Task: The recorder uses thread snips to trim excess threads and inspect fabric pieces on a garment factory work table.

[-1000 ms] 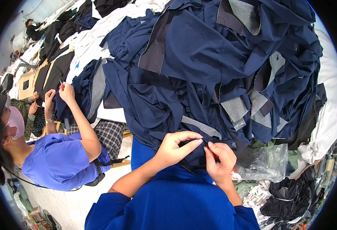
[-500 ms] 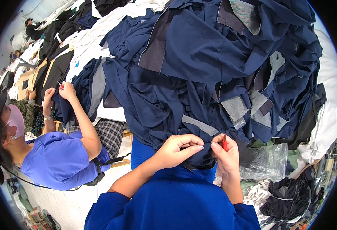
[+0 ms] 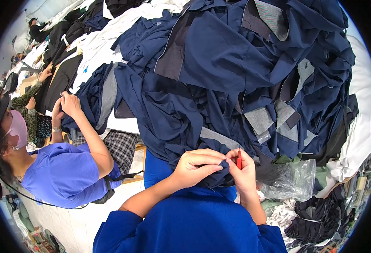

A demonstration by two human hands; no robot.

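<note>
Close in front of me, my left hand point(image 3: 197, 168) is closed, thumb and fingers pinching a bunched edge of a navy garment point(image 3: 214, 179). Fingertips of my right hand point(image 3: 242, 168) meet it there, pressed together at the same fold. Tucked in the right hand, a small red-handled tool point(image 3: 238, 160) points upward; its thin metal tip shows, but its exact kind is unclear. The garment hangs between my hands over my blue top, and its cloth runs up toward a large heap of navy garments point(image 3: 232, 55) with grey and dark facings.
At my left sits a co-worker point(image 3: 59, 168) in a violet top, hands on navy cloth. Another person's patterned sleeve point(image 3: 33, 92) reaches in beyond. White cloth point(image 3: 97, 55) covers the long table. A clear plastic bag point(image 3: 293, 179) and dark cloth bundles point(image 3: 316, 219) lie at my right.
My hands have drawn closer together, the right one shifting slightly left and the red-handled tool turning more upright. The co-worker's hands have come together, and the patterned sleeve has reached farther out.
</note>
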